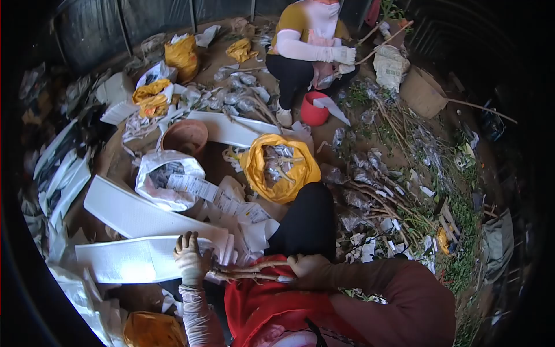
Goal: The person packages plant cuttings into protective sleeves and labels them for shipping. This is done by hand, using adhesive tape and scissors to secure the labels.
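My right hand (pixel 309 270) is closed around several brown woody stems (pixel 254 268) held crosswise over my lap. A small whitish piece shows on the lower stem near that hand. My left hand (pixel 191 259), in a pale glove with bare fingertips, lies across a white foam sheet (pixel 127 259) with its fingers stretched out and slightly apart. The left ends of the stems reach close to its thumb side; whether they touch is hard to see. Another long white foam sheet (pixel 144 211) lies just beyond.
Ahead are a yellow bag (pixel 309 168), a white sack (pixel 193 165) and a brown bowl (pixel 185 137). Cut branches (pixel 376 199) and leaves cover the ground to the right. A co-worker (pixel 306 52) sits at the back beside a red bucket (pixel 312 110) and a cardboard box (pixel 422 92).
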Motion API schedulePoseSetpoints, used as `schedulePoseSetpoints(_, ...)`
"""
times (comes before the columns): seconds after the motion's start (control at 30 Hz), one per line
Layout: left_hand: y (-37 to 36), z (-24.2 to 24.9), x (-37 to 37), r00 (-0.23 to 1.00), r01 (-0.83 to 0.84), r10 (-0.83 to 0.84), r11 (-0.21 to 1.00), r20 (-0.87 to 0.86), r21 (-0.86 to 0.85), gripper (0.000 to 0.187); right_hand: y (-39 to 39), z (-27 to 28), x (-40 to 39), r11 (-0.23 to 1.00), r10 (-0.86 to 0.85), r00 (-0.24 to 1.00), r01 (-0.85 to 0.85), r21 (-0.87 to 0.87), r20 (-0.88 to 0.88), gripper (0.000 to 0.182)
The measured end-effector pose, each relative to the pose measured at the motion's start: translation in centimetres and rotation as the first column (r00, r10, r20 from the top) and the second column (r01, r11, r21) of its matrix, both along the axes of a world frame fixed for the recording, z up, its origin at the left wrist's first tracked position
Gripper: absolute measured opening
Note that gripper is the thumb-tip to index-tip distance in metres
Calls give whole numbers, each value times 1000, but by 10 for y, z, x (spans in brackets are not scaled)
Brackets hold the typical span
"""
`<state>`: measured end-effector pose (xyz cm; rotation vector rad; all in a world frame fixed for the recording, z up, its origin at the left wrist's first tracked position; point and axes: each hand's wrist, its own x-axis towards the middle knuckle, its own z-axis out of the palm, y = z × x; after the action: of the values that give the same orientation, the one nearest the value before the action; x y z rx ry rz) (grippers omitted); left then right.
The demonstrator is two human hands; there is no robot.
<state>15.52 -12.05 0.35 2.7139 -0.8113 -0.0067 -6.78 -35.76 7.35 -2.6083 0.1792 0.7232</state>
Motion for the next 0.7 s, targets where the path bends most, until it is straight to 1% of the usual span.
schedulePoseSetpoints(0.03, -8, -7, 12, 998, 63, -62, 983, -7, 172, 65, 2, 5, 2, 1000, 0, 1000, 1, 15, -25, 61)
schedulePoseSetpoints(0.1, -15, -35, 31, 991, 102, -72, 953, -113, 284, 66, 4, 7, 1, 1000, -10, 999, 11, 14, -50, 59)
schedulePoseSetpoints(0.13, -18, -36, 37, 988, 108, -72, 952, -133, 288, 51, 4, 4, -2, 1000, -14, 999, 15, 6, -29, 59)
schedulePoseSetpoints(0.23, -24, -42, 46, 962, 161, -68, 924, -263, 346, 32, 7, -1, -7, 999, -36, 999, 36, 5, -6, 57)
schedulePoseSetpoints(0.27, -22, -44, 40, 981, 115, -69, 961, -184, 250, 22, 8, 2, -9, 999, -45, 999, 45, 7, -7, 57)
schedulePoseSetpoints(0.3, -19, -52, 38, 983, 116, -83, 971, -161, 207, 19, 8, 4, -9, 999, -43, 999, 43, -2, -9, 57)
schedulePoseSetpoints(0.37, -18, -51, 32, 988, 117, -103, 985, -118, 126, 15, 9, 6, -8, 999, -33, 999, 33, -12, -18, 57)
schedulePoseSetpoints(0.4, -17, -52, 23, 989, 134, -130, 989, -70, 61, 9, 9, 5, -7, 1000, -20, 1000, 19, -20, -19, 57)
schedulePoseSetpoints(0.43, -20, -42, 11, 988, 147, -148, 988, -30, -35, 8, 9, 5, -6, 1000, -3, 1000, 2, -31, -19, 58)
schedulePoseSetpoints(0.5, -20, -33, -1, 976, 206, -202, 978, 77, -43, 10, 6, 8, 0, 999, 17, 999, -18, -33, -29, 60)
schedulePoseSetpoints(0.53, -20, -27, -5, 979, 204, -205, 971, -1, -126, 9, 4, 13, 4, 1000, 17, 999, -18, -24, -41, 61)
schedulePoseSetpoints(0.57, -20, -25, -6, 977, 215, -212, 970, 35, -112, 9, 2, 16, 5, 1000, 13, 998, -14, -16, -56, 62)
schedulePoseSetpoints(0.6, -19, -25, -8, 973, 228, -222, 969, 68, -98, 9, 0, 15, 4, 1000, 11, 1000, -11, 22, -16, 64)
schedulePoseSetpoints(0.63, -19, -24, -10, 967, 242, -233, 967, 101, -84, 10, -1, 13, 5, 996, 2, 998, 4, 94, -59, 64)
schedulePoseSetpoints(0.67, -17, -22, -12, 968, 247, -247, 969, 46, 8, 9, -3, 11, 6, 986, -5, 995, 21, 163, -102, 64)
schedulePoseSetpoints(0.7, -14, -27, -14, 964, 246, -241, 969, 115, -27, 8, -4, 8, 6, 972, -8, 989, 42, 232, -147, 64)
